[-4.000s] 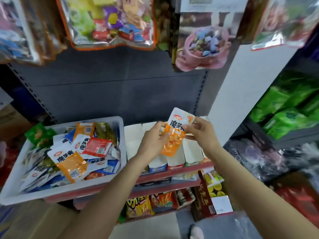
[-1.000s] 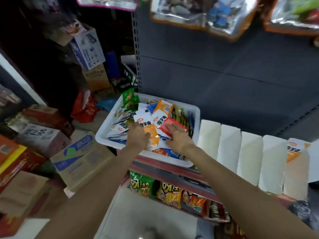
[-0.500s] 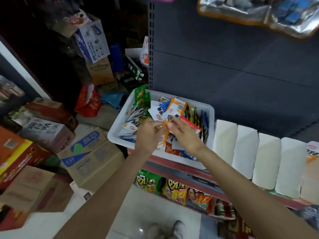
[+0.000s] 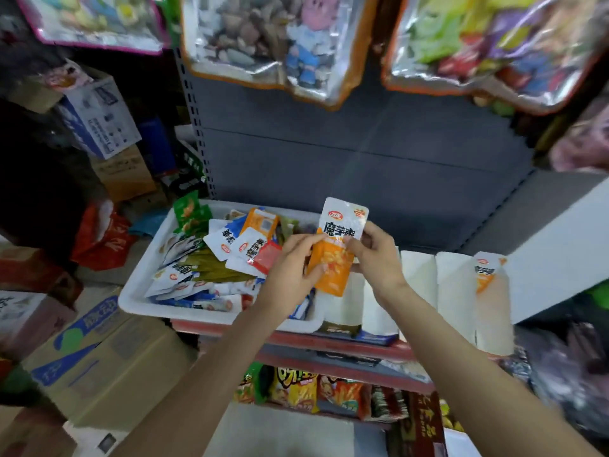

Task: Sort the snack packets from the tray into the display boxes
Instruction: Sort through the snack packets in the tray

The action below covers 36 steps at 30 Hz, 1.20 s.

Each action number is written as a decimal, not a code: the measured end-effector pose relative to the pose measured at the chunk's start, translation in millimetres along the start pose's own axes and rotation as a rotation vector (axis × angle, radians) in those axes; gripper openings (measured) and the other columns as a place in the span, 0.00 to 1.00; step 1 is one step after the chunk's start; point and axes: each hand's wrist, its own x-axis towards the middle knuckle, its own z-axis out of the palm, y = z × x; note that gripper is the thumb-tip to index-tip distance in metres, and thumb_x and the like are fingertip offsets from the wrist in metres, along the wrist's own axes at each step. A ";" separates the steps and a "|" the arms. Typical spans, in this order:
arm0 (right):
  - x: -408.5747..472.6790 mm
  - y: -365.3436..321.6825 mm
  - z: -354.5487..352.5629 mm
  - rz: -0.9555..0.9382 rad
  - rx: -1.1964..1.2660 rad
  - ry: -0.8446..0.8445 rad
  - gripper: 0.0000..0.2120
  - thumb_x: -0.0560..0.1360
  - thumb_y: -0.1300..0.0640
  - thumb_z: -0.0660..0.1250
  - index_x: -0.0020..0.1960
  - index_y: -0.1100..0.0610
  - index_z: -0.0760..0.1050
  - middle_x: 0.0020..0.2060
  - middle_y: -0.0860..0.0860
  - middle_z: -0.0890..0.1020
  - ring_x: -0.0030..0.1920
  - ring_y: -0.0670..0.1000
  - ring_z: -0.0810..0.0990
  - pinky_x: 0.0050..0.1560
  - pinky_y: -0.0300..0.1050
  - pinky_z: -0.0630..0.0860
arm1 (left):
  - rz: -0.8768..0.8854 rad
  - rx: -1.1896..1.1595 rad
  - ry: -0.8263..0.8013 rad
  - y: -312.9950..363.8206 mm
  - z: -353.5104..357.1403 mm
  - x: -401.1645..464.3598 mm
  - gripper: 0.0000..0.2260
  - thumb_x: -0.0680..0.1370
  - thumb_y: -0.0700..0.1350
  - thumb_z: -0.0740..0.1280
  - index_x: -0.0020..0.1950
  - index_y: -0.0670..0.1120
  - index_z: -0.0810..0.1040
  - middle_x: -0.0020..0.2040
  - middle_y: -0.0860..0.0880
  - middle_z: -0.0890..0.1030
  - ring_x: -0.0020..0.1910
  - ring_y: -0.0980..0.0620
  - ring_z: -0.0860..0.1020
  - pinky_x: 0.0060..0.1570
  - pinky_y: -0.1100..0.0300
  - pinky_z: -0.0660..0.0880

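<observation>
I hold an orange and white snack packet (image 4: 337, 245) upright between both hands, above the right end of the white tray (image 4: 138, 291). My left hand (image 4: 291, 268) pinches its left edge and my right hand (image 4: 375, 255) pinches its right edge. The tray sits on the shelf and holds several mixed packets (image 4: 230, 255) in white, orange, red, blue and green. To its right stands a row of white display boxes (image 4: 418, 278). The far right box holds an orange and white packet (image 4: 487, 272) that sticks up out of it.
A grey back panel (image 4: 362, 159) rises behind the shelf, with large toy bags (image 4: 280, 44) hanging above. Cardboard cartons (image 4: 99, 364) are stacked at the left. Chip bags (image 4: 296, 390) fill the lower shelf. A white board (image 4: 560, 245) leans at the right.
Both hands have lifted an orange packet out of the tray and moved it right, toward the boxes. The view has swung right and up.
</observation>
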 end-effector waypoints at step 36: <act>20.5 174.5 -297.8 -0.403 -0.418 0.335 0.15 0.77 0.64 0.63 0.61 0.53 0.65 0.53 0.53 0.80 0.50 0.54 0.79 0.45 0.46 0.78 | 0.273 0.552 -0.007 55.6 285.5 68.2 0.30 0.78 0.37 0.61 0.77 0.45 0.52 0.77 0.48 0.54 0.76 0.48 0.51 0.72 0.56 0.55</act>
